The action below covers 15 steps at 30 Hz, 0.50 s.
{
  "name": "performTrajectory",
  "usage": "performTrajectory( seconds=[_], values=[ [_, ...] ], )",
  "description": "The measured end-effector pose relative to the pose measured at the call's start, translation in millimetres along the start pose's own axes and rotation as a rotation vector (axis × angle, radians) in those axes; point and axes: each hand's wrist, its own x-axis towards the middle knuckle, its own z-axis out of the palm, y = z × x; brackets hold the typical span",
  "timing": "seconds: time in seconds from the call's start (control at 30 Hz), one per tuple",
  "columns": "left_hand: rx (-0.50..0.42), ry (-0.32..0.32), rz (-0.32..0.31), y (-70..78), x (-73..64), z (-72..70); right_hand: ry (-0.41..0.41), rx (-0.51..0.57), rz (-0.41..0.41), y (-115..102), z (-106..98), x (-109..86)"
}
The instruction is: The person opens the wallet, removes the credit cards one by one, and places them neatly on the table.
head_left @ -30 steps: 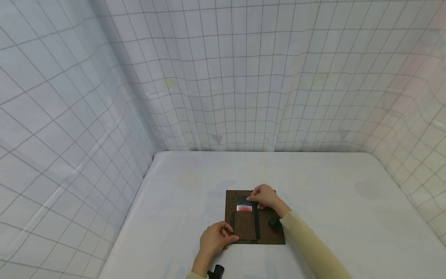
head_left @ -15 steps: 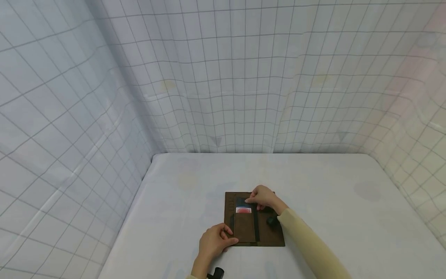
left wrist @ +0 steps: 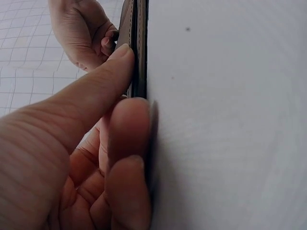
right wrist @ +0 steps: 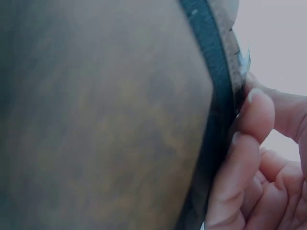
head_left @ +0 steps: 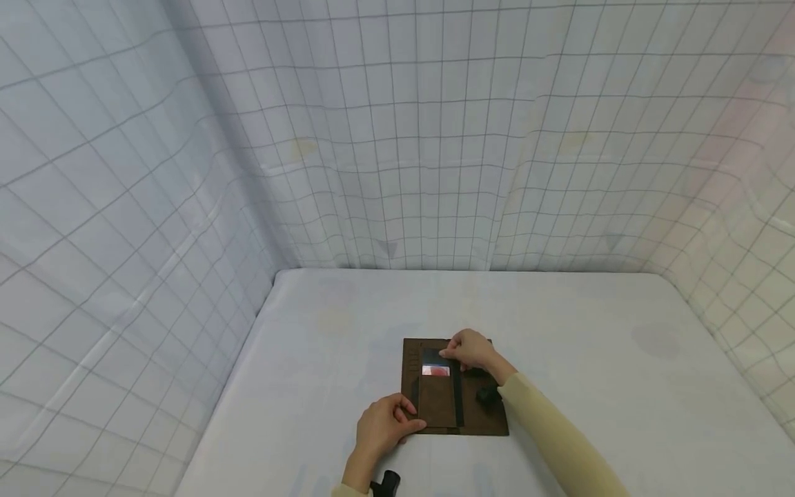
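A brown leather wallet (head_left: 484, 422) lies spread out on the white table, with stitched slots along its left side. From a pocket of its middle panel (head_left: 437, 404) shows a dark-topped card with a white and red band (head_left: 435, 371). My left hand (head_left: 380, 426) holds the wallet's near left corner. In the left wrist view its thumb (left wrist: 120, 55) presses the stitched edge, with the curled fingers below. At the panel's upper end my right hand (head_left: 470, 349) pinches; in the right wrist view its fingertips (right wrist: 254, 112) meet the dark strip, the thumb partly hidden behind them.
White cloth covers the table (head_left: 577, 331). Grid-patterned white curtains (head_left: 435, 152) rise at the back and both sides. A black wrist-camera mount (head_left: 386, 483) sits at the left wrist, and another dark mount (head_left: 488, 395) shows by the right wrist over the wallet.
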Motion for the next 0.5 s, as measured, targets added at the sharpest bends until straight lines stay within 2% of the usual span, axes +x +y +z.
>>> performTrajectory(
  seconds=[0.1, 0.27, 0.5],
  values=[
    [0.012, -0.006, 0.000, -0.4, -0.9, -0.6, -0.025, 0.026, -0.004, 0.7, 0.5, 0.9],
    [0.023, -0.005, -0.001, 0.0, -2.9, -2.6, -0.120, 0.076, -0.011, -1.4, 0.1, 6.4],
    [0.014, -0.006, 0.008, 1.3, 0.6, -1.9, -0.156, 0.028, 0.020, -8.7, -6.8, 13.1]
  ],
)
